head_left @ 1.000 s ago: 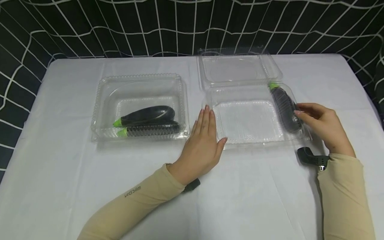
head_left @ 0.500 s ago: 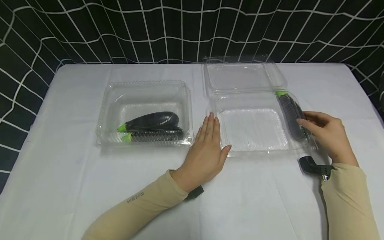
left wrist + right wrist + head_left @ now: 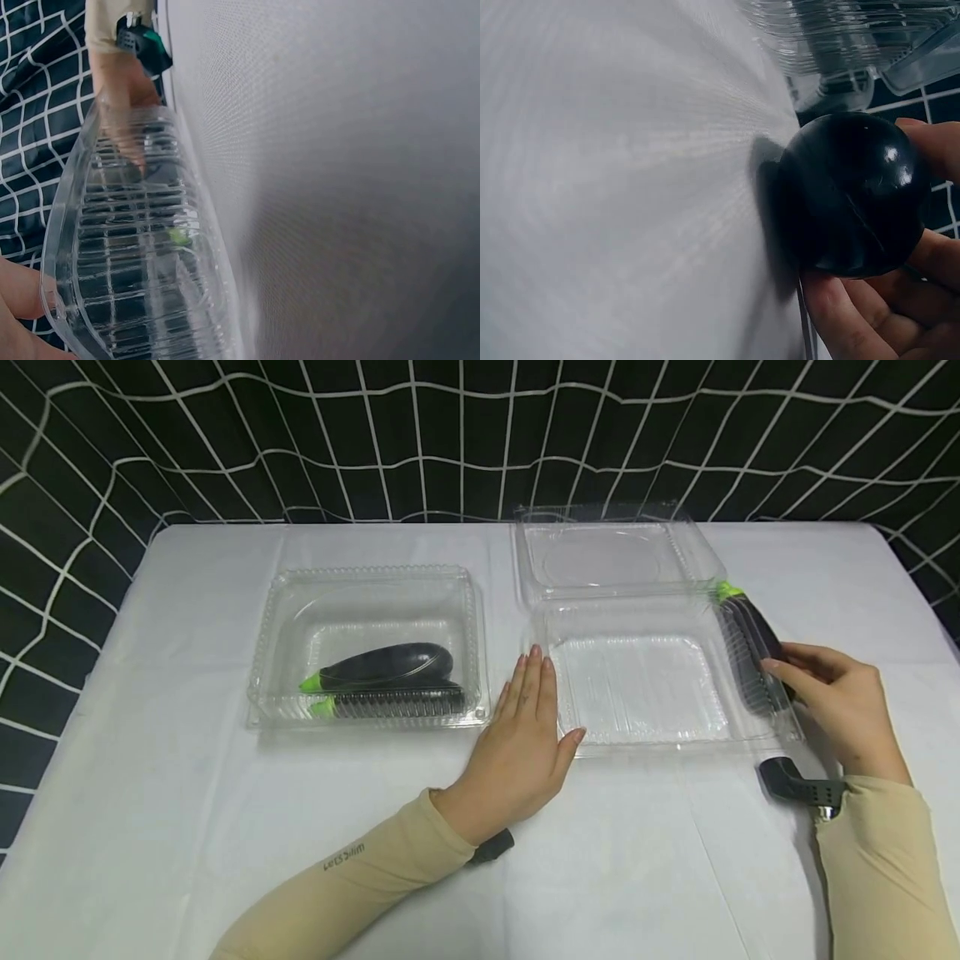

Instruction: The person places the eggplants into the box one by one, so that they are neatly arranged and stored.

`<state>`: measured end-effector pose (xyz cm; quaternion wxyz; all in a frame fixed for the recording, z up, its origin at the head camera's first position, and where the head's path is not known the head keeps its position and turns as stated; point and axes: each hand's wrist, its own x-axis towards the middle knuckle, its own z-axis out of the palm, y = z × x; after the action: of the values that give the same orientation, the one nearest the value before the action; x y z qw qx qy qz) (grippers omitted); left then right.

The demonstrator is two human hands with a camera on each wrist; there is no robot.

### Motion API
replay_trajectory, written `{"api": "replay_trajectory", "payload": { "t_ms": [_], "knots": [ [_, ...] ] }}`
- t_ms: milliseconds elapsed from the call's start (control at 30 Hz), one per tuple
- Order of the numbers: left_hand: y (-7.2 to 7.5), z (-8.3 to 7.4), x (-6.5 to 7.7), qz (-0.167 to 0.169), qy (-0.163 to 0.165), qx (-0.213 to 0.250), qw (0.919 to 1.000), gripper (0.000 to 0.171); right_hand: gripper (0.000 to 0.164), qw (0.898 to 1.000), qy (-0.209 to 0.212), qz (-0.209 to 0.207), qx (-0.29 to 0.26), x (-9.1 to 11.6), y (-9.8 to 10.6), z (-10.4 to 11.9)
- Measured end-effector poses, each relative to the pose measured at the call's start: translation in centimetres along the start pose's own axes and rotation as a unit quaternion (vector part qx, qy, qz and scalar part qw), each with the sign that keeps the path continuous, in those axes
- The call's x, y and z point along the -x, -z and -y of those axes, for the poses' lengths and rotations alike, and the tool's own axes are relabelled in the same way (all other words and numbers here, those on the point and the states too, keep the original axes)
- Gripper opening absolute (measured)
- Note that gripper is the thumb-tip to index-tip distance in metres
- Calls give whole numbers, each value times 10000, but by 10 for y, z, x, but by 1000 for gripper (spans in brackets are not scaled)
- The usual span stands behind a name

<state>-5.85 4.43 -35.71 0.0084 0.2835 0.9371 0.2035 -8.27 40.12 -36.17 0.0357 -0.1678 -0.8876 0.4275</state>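
My right hand grips a dark eggplant with a green stem end. It lies along the outer right side of an opened clear plastic clamshell box, partly seen through the ribbed wall. In the right wrist view, fingers and thumb curl round the eggplant's glossy rounded end, close over the white cloth. My left hand lies with straight fingers against that box's left wall; in the left wrist view its fingers meet the box rim.
Left of the hands stands another clear clamshell box holding two more eggplants. The opened lid lies towards the back edge of the white-covered table. White netting over dark cloth hangs behind.
My right hand has moved the eggplant a little to the right, so more of it shows beyond the box wall. My left hand keeps its place at the box. The head view has shifted slightly.
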Motion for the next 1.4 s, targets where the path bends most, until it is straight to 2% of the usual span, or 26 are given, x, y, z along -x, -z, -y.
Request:
{"api": "replay_trajectory", "payload": {
  "t_ms": [300,667,900,1133,1300,1400],
  "knots": [
    [0,0,-1,-56,-75,31,10000,69,56,9996,-57,-197,-196,-3,1,-6],
    [1,-1,-3,-92,-89,62,9999,70,49,9985,-232,-212,-450,-5,2,-8],
    [2,-1,-3,-110,-107,56,9999,70,34,9971,-216,-277,-674,-6,3,-9],
    [3,-1,-3,-83,-103,11,9999,70,39,9969,-274,-277,-685,-5,2,-11],
    [1,0,0,-82,-91,-16,9999,70,34,9963,-309,-157,-791,-3,0,-11],
    [0,1,1,-128,-151,-81,9998,71,32,9955,-223,-227,-891,-3,1,-11]
  ]
}}
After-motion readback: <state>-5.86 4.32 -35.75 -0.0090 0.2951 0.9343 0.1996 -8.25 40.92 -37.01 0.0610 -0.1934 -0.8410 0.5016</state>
